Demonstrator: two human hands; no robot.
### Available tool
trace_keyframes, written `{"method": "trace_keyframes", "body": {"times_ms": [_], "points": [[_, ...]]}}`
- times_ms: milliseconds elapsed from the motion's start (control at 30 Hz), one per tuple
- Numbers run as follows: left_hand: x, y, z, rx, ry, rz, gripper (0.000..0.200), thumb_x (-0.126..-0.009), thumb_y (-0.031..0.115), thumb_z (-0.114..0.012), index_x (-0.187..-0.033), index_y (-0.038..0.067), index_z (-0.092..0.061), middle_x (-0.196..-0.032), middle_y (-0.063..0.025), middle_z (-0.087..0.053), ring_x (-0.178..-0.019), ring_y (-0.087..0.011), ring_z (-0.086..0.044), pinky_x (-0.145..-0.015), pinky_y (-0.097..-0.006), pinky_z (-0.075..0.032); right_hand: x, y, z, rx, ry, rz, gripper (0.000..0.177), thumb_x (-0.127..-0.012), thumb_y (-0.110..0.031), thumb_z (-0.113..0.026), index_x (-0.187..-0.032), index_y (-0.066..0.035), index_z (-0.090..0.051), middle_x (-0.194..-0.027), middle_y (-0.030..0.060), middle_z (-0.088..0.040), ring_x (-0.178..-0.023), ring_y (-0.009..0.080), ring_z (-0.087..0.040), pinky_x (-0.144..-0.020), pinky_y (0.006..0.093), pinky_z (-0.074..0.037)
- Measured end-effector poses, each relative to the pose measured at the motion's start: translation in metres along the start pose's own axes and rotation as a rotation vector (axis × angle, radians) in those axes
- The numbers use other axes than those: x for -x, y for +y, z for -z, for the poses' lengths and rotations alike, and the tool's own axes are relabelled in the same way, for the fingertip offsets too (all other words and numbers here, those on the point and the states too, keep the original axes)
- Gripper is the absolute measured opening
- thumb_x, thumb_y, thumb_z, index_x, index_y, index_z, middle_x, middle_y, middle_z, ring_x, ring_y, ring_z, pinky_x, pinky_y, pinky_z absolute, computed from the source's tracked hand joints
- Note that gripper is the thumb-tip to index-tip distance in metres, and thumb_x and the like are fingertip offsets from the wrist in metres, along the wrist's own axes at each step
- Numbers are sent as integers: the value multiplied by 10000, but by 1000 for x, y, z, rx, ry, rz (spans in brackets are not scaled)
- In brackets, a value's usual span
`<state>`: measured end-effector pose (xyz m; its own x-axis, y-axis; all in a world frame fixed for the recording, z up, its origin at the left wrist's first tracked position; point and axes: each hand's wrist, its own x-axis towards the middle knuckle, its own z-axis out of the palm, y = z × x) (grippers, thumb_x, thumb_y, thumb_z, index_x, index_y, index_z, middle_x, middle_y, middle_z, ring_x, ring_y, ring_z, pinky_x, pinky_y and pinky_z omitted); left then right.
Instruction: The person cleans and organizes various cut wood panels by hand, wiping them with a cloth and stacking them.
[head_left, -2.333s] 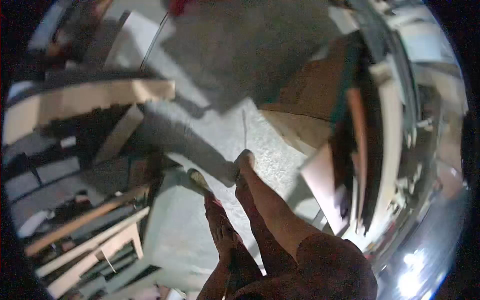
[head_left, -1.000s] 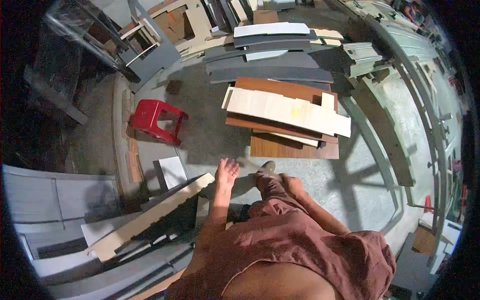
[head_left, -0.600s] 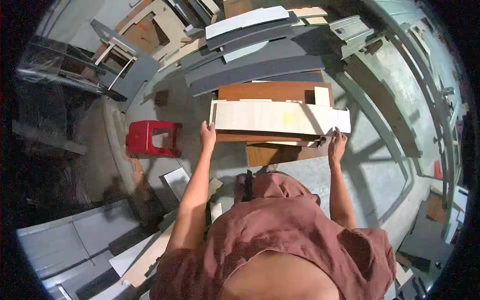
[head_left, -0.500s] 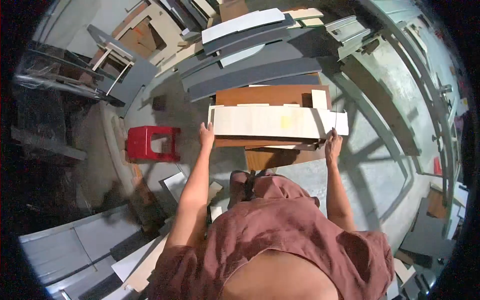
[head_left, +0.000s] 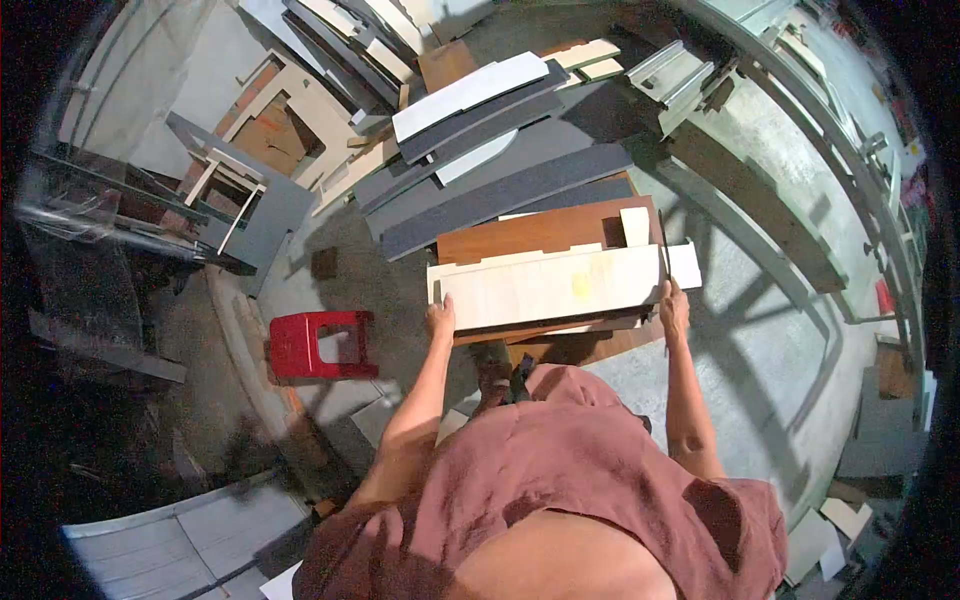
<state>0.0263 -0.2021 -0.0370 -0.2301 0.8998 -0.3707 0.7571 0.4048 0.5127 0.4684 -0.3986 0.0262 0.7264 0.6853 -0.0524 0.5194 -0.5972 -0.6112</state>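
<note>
A long pale wooden board [head_left: 530, 291] with a yellowish patch and a notched far edge lies across a stack in front of me. My left hand [head_left: 440, 315] is closed on its near left corner, with the thumb on top. At the right end, my right hand [head_left: 675, 310] is closed around a thin, dark, blade-like tool [head_left: 668, 255], whose kind I cannot make out. The tool extends away from me across the board. Beneath the pale board is a brown wooden panel [head_left: 530, 227], with a small pale block [head_left: 635, 227] near its far right corner.
A red plastic stool [head_left: 292, 347] stands to the left. Grey boards [head_left: 500, 200] and a white board [head_left: 470, 95] are piled beyond the stack. A curved-looking metal frame [head_left: 790, 110] runs along the right, and pale panels [head_left: 185, 540] lie at the lower left.
The view has shifted, so the board and both hands appear lower. The board's right end is angled farther away from me. The dark tool in my right hand shows broader than before.
</note>
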Motion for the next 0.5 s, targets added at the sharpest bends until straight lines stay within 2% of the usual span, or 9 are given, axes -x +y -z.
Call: {"method": "trace_keyframes", "body": {"times_ms": [33, 100, 167, 233, 267, 300, 367, 433, 500], "points": [[1, -5, 2, -6, 0, -4, 555, -786, 496, -516, -897, -45, -576, -893, -244, -584, -897, -366, -555, -742, -420, -435, -3, 1, 4, -8, -50, -68, 426, -903, -334, -362, -1102, 11, -511, -836, 271, -572, -821, 410, -556, -693, 439, -420], [45, 23, 36, 143, -23, -9, 571, -783, 511, -516, -886, -47, -575, -877, -238, -585, -876, -368, -557, -734, -407, -438, 1, -11, 19, -18, -55, -100, 398, -897, -307, -381, -1130, -16, -522, -929, 249, -584, -882, 373, -570, -757, 406, -435], [44, 14, 46, 100, -46, -25, 598, -773, 539, -521, -899, -43, -581, -876, -209, -600, -857, -317, -573, -724, -394, -444, 4, -9, 23, 14, -89, -89, 381, -901, -292, -370, -1107, -18, -537, -921, 235, -588, -875, 365, -571, -751, 407, -432], [65, 23, 69, 709, -217, 97, 615, -765, 551, -535, -958, -32, -575, -923, -163, -605, -865, -263, -579, -725, -382, -450, 10, 1, 18, -56, -40, -34, 367, -902, -283, -366, -1075, -18, -553, -906, 221, -591, -872, 362, -566, -744, 407, -425], [76, 34, 81, 650, -281, 239, 610, -774, 532, -544, -1039, -17, -552, -984, -125, -592, -888, -217, -571, -730, -360, -456, 14, 4, 16, -48, -45, -12, 362, -901, -282, -369, -1065, -19, -556, -907, 218, -590, -877, 357, -566, -744, 403, -424], [88, 44, 96, 646, -283, 242, 610, -774, 532, -544, -1039, -17, -552, -984, -125, -592, -888, -217, -571, -730, -360, -456, 22, 4, 14, -39, -53, 9, 357, -900, -281, -371, -1055, -20, -560, -908, 216, -589, -881, 352, -565, -743, 398, -422], [97, 56, 125, 585, -285, 183, 603, -786, 479, -569, -1093, -37, -517, -1024, -122, -578, -904, -212, -562, -761, -331, -448, 36, -24, 25, -95, -105, -52, 346, -899, -276, -378, -1053, -24, -559, -900, 215, -591, -873, 345, -572, -745, 388, -423], [98, 42, 141, 792, -270, -20, 521, -808, 376, -594, -1072, -67, -517, -1014, -109, -579, -894, -172, -552, -792, -288, -420, 44, -22, 15, -214, -151, -94, 344, -901, -270, -373, -1062, -26, -554, -909, 211, -596, -869, 337, -578, -747, 383, -425], [118, 63, 168, 822, -66, -59, 451, -831, 341, -575, -1035, -58, -534, -979, -90, -583, -863, -146, -543, -767, -274, -419, 45, -25, 5, -307, -224, -82, 385, -902, -279, -370, -1106, 10, -521, -944, 221, -597, -906, 338, -572, -781, 382, -417]]}}
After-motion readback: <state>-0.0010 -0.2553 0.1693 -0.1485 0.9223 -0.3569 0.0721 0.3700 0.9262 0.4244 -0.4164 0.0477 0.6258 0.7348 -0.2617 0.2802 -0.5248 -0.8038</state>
